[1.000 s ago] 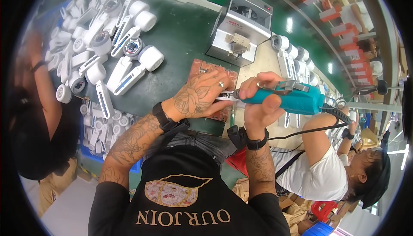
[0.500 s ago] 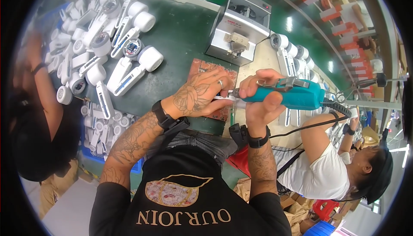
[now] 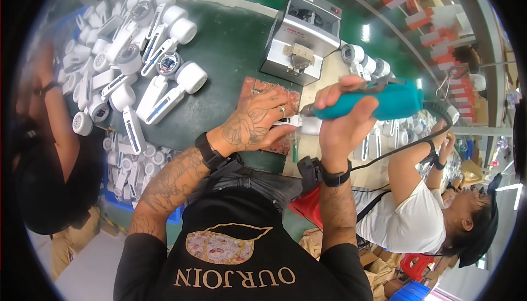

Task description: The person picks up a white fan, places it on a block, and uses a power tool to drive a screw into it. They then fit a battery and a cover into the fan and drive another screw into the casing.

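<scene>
My right hand (image 3: 347, 122) is closed around a teal electric screwdriver (image 3: 392, 102), which lies almost level with its tip toward my left hand. A black cable runs from its far end. My left hand (image 3: 253, 118) presses down on a white handheld fan part (image 3: 292, 121), thumb and fingers on either side of it. The part rests over a worn red mat (image 3: 251, 88), and its white end sticks out to the right, below the screwdriver's tip. A small gap shows between tip and part. My left fingers hide much of the part.
White handheld fans (image 3: 123, 48) are heaped on the dark green table (image 3: 219, 43) at left. More fill a blue crate (image 3: 125, 204) below. Behind the mat stands a silver machine (image 3: 299, 40). Fans (image 3: 365, 62) lie at right, beside a co-worker in a white shirt (image 3: 411, 218). Another person's arm (image 3: 60, 131) is far left.
My right hand has drawn the screwdriver to the right and slightly up, off the white part, whose end now shows more. My left hand stays almost in place.
</scene>
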Action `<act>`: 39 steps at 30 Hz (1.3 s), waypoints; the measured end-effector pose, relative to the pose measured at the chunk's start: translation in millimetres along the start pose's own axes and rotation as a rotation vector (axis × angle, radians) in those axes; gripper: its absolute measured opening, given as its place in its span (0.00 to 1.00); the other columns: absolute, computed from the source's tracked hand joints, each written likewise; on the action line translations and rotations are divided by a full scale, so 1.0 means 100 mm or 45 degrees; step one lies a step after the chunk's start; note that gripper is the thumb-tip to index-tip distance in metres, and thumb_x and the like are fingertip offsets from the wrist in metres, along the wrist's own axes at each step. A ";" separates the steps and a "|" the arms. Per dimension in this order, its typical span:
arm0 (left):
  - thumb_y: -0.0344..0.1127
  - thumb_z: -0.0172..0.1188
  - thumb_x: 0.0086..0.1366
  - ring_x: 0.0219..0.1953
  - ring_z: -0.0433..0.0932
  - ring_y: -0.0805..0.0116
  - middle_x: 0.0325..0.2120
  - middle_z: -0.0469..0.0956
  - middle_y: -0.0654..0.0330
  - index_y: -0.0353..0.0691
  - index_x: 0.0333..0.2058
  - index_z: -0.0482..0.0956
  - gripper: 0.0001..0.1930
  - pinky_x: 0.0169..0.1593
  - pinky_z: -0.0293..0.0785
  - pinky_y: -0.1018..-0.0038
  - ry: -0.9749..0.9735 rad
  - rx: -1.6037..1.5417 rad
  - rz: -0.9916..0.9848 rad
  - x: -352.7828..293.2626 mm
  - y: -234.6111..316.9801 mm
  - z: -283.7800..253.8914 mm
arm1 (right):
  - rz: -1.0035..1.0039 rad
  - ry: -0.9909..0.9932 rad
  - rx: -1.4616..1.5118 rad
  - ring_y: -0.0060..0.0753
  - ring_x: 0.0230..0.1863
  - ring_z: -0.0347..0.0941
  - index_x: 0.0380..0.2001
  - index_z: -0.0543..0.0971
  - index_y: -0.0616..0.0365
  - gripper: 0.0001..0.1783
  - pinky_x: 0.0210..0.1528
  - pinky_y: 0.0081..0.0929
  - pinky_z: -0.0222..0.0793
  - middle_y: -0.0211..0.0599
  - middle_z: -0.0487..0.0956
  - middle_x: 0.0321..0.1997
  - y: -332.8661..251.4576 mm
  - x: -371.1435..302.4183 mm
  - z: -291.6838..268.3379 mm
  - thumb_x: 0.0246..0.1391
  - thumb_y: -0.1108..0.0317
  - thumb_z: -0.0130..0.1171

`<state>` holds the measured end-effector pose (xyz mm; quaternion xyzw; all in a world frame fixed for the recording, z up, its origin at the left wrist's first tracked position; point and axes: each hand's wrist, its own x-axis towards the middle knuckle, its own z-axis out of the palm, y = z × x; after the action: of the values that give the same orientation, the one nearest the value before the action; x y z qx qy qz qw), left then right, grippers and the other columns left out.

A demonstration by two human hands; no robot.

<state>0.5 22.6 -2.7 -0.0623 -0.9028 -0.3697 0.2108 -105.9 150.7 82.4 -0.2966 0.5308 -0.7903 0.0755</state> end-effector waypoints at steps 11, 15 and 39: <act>0.40 0.66 0.60 0.45 0.75 0.53 0.38 0.76 0.54 0.36 0.40 0.78 0.15 0.49 0.73 0.63 0.102 0.155 0.172 0.00 0.06 -0.03 | -0.065 0.061 -0.097 0.30 0.23 0.67 0.40 0.72 0.62 0.39 0.28 0.29 0.65 0.33 0.68 0.22 -0.06 0.16 0.03 0.59 0.30 0.52; 0.42 0.65 0.61 0.50 0.74 0.51 0.43 0.76 0.51 0.36 0.45 0.77 0.19 0.55 0.72 0.60 0.032 0.112 0.088 -0.03 0.03 -0.05 | -0.001 -0.063 -0.027 0.29 0.22 0.67 0.43 0.72 0.64 0.42 0.27 0.27 0.64 0.32 0.68 0.21 -0.10 -0.02 0.06 0.57 0.27 0.51; 0.44 0.66 0.60 0.52 0.73 0.47 0.40 0.75 0.51 0.37 0.41 0.74 0.19 0.57 0.70 0.58 -0.019 0.122 0.096 0.03 0.02 -0.10 | -0.008 -0.105 -0.085 0.28 0.18 0.68 0.42 0.71 0.67 0.42 0.23 0.26 0.65 0.33 0.69 0.19 0.15 -0.15 0.02 0.55 0.30 0.57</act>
<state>2.2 16.4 6.1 -0.0888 -0.9180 -0.3173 0.2208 -95.1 149.1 63.9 -0.3328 0.5523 -0.7596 0.0849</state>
